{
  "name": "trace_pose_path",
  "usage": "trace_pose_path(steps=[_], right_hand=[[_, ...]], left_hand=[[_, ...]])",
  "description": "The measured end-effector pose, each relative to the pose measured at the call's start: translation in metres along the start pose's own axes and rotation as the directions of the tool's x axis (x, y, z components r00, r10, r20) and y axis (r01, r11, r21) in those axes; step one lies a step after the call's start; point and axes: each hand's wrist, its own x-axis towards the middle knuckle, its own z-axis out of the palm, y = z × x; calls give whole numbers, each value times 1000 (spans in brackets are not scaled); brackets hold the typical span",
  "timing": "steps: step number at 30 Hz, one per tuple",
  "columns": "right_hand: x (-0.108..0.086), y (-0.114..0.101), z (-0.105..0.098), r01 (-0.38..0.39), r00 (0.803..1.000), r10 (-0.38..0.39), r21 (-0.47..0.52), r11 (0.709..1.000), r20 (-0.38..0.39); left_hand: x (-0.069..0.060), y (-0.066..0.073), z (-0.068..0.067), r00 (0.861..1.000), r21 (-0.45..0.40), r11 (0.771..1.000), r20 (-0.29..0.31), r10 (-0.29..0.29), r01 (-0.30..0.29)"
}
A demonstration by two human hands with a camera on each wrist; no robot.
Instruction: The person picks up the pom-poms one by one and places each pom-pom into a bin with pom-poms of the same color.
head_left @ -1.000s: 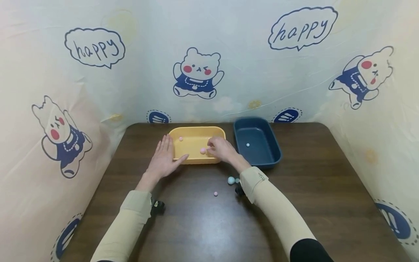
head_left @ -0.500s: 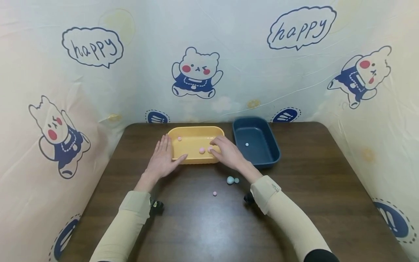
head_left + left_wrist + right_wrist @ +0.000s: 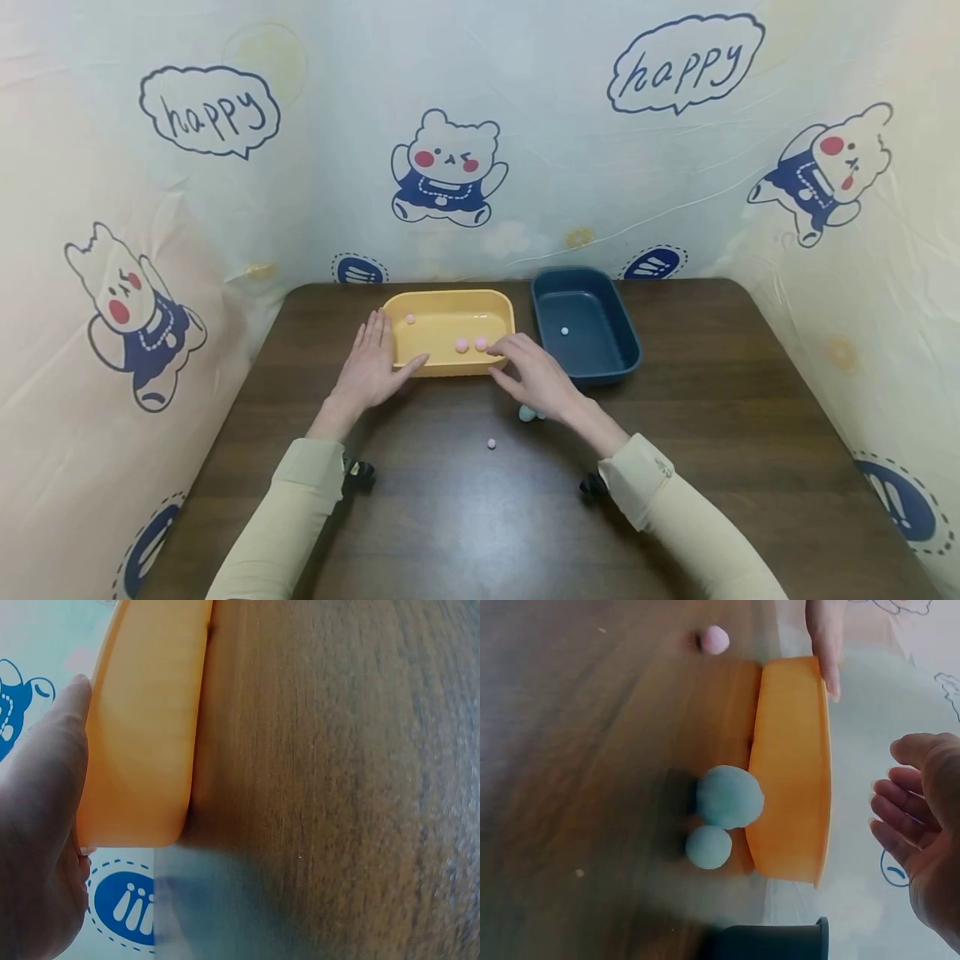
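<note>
A yellow tray (image 3: 435,332) holds two pink balls (image 3: 462,344) side by side near its front right and a smaller pink ball (image 3: 410,319) at its back left. My left hand (image 3: 369,367) rests against the tray's left end, fingers straight and thumb along the front rim. Over the tray's front right corner hovers my right hand (image 3: 534,375), fingers relaxed and apart, holding nothing; the right wrist view also shows this hand (image 3: 930,817) empty. Two light blue balls, one larger (image 3: 730,796) and one smaller (image 3: 709,847), sit in front of the tray, partly hidden by my right hand in the head view.
A dark blue tray (image 3: 628,346) with a small pale ball (image 3: 565,332) inside stands just right of the yellow one. One small pink ball (image 3: 491,444) lies on the brown table (image 3: 450,517) nearer me. A printed curtain (image 3: 315,167) rises behind the table.
My right hand has drawn back toward me and right, out of the yellow tray, and its fingers have spread. The right one of the two pink balls is now uncovered. My left hand stays put.
</note>
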Motion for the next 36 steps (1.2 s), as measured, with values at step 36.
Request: trace_pose_path(steps=[36], right_hand=[[-53, -14, 15, 93, 929, -22, -176, 980, 370]], left_hand=[[0, -2, 2, 1000, 0, 1000, 11, -10, 10]])
